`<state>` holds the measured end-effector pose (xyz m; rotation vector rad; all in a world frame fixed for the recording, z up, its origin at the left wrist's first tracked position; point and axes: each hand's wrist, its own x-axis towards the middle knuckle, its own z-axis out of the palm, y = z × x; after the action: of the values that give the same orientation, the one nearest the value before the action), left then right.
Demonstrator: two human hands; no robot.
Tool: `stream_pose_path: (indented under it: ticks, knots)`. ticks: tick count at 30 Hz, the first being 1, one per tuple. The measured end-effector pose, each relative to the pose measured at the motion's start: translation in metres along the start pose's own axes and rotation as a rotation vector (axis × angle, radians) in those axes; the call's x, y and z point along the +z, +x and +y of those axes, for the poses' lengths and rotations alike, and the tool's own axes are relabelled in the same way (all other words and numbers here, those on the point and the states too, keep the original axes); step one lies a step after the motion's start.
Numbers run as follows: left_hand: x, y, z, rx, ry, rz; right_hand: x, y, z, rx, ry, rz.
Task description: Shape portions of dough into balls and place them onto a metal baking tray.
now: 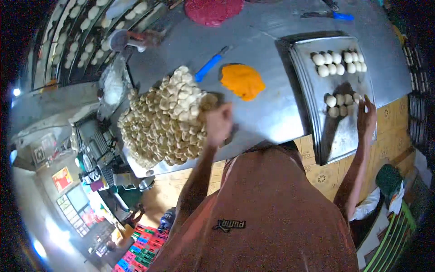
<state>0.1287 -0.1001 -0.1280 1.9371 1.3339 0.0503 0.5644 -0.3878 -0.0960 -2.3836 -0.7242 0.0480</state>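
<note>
A broad heap of small pale dough pieces (163,120) covers the left part of the metal table. My left hand (219,123) is at the heap's right edge; its fingers are hidden and blurred, so what it holds does not show. At the right, my right hand (367,117) reaches over a stack of metal trays (344,140). Its fingertips are closed on a dough ball (357,97) at the end of a small group of balls on the top tray. Farther up that tray sit two more groups of round dough balls (327,59), set in short rows.
An orange dough lump (243,81) and a blue-handled knife (211,65) lie mid-table. Beyond them are a magenta round mass (214,11) and another blue-handled tool (343,17). Racked trays of dough balls (86,38) stand far left, near a plastic bag (113,86).
</note>
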Motion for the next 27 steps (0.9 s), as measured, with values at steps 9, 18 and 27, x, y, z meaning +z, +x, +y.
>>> stream_pose_path:
  ticks: [9,18,27]
  knots:
    - [-0.138,0.071,-0.076,0.359,0.227,0.292,0.123,-0.145,-0.15,-0.052,0.297,-0.508]
    - [-0.011,-0.013,-0.064,0.12,-0.482,-0.275,0.21,-0.136,-0.21,-0.664,0.008,-0.232]
    - [0.072,-0.095,-0.08,0.024,-0.265,-0.274,0.239,-0.13,-0.202,-0.717,0.033,-0.214]
